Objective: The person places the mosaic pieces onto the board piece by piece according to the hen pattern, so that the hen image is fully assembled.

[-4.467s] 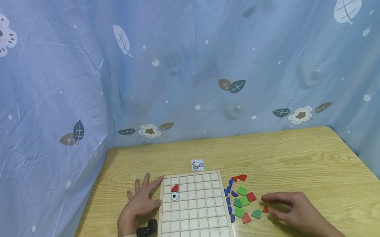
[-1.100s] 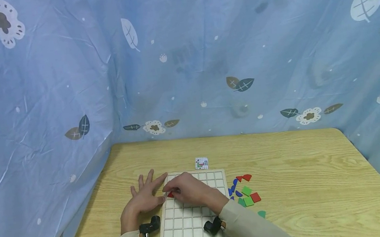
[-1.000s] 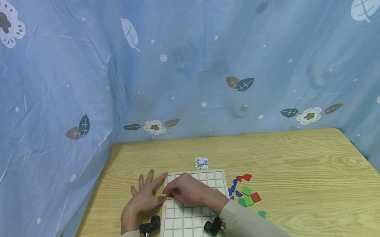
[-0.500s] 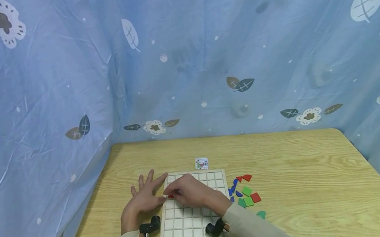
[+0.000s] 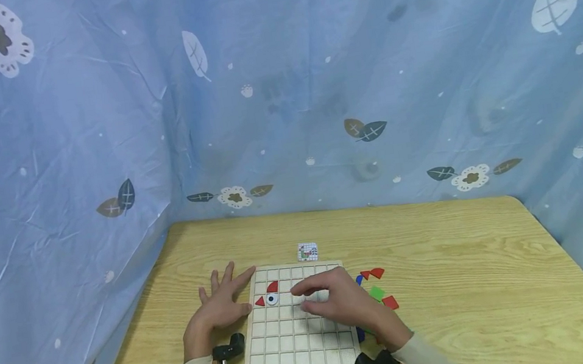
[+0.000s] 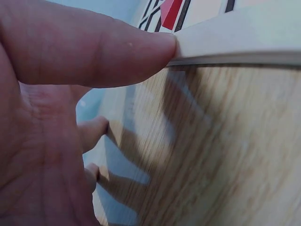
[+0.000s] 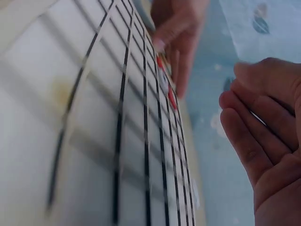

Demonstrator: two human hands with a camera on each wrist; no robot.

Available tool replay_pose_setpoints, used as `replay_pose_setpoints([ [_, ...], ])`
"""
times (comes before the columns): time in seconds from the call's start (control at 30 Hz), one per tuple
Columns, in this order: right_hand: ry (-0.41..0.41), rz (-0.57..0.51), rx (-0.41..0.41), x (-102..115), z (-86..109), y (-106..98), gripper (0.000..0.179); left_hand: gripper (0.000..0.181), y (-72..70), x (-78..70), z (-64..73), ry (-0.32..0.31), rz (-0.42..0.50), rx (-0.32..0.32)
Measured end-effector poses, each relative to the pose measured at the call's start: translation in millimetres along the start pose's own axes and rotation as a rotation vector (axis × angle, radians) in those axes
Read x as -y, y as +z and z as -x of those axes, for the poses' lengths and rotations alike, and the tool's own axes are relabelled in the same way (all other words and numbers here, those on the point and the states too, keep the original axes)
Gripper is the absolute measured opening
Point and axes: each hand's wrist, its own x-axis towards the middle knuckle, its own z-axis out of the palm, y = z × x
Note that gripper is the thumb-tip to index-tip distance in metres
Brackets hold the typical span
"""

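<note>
A wooden grid board point(image 5: 287, 361) lies on the table. In its upper left cells sit a red triangle point(image 5: 260, 302), a white tile with an eye point(image 5: 272, 299) and a red quarter-circle piece point(image 5: 273, 286). My left hand point(image 5: 218, 309) rests with spread fingers at the board's left edge; in the left wrist view its thumb point(image 6: 117, 52) touches the rim. Over the middle of the board hovers my right hand point(image 5: 337, 299), thumb and fingers apart with nothing between them. That hand hides part of the board and some loose pieces.
Right of the board lie loose pieces, among them a red square point(image 5: 390, 302), a green square point(image 5: 377, 293), a red quarter-circle point(image 5: 378, 272) and blue pieces partly hidden by the right arm. A small printed pattern card point(image 5: 308, 252) lies behind the board on the wooden table point(image 5: 445, 260).
A red triangle from the right-hand pile now sits in the cell left of the eye tile. My right hand has let it go and moved back right. The left hand has stayed put.
</note>
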Motion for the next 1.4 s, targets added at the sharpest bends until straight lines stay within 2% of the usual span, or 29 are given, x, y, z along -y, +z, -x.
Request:
replay_pose_setpoints([
  [0.2,0.07,-0.023,-0.106,-16.2,48.7,-23.9,0.027,0.084,-0.5,-0.7,0.8,0.007,0.011,0.002],
  [0.37,0.124,0.022,-0.195,-32.6,88.0,-45.1,0.027,0.085,-0.3,-1.7,1.0,0.001,0.009,0.002],
  [0.53,0.232,0.057,-0.246,-46.6,112.3,-61.0,0.027,0.085,-1.1,-1.4,1.6,-0.003,0.001,0.005],
  [0.7,0.299,0.077,-0.263,-54.5,118.4,-70.7,0.028,0.086,-1.1,-0.2,1.4,-0.003,-0.002,0.002],
  [0.93,0.273,0.156,-0.228,-65.3,116.1,-74.8,0.027,0.085,0.7,1.3,-0.1,0.004,-0.001,0.006],
  [1.1,0.295,0.152,-0.216,-67.3,116.0,-77.2,0.024,0.084,0.5,0.8,0.3,0.009,-0.001,0.012],
  [1.33,0.241,0.134,-0.189,-68.7,112.9,-75.3,0.023,0.085,0.2,1.9,-0.6,0.001,-0.006,0.01],
  [1.4,0.256,0.138,-0.201,-70.0,112.9,-75.8,0.024,0.085,0.8,2.5,-0.6,0.0,-0.002,0.009],
])
